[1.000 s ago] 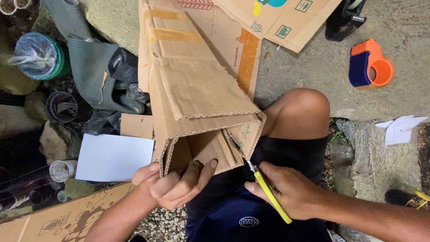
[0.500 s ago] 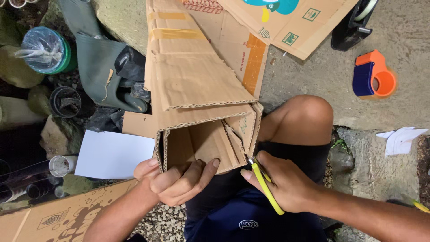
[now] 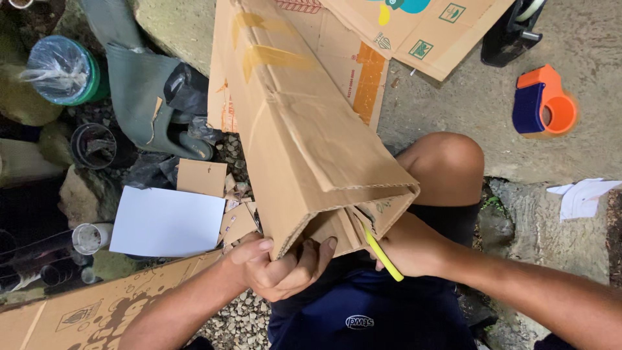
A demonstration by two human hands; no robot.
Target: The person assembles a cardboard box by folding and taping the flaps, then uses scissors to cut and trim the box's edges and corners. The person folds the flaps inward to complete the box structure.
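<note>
A long folded brown cardboard box (image 3: 304, 136) slants from the top of the view down to the person's lap, its open end just above the dark blue shorts (image 3: 363, 311). The left hand (image 3: 278, 269) grips the lower edge of that open end, fingers curled closed around the cardboard. The right hand (image 3: 405, 246), partly hidden behind the box, is closed around a slim yellow-handled cutter (image 3: 382, 254) whose tip meets the box edge. A white paper sheet (image 3: 167, 221) lies on the ground nearby; an orange and blue tape dispenser (image 3: 543, 102) sits well apart.
</note>
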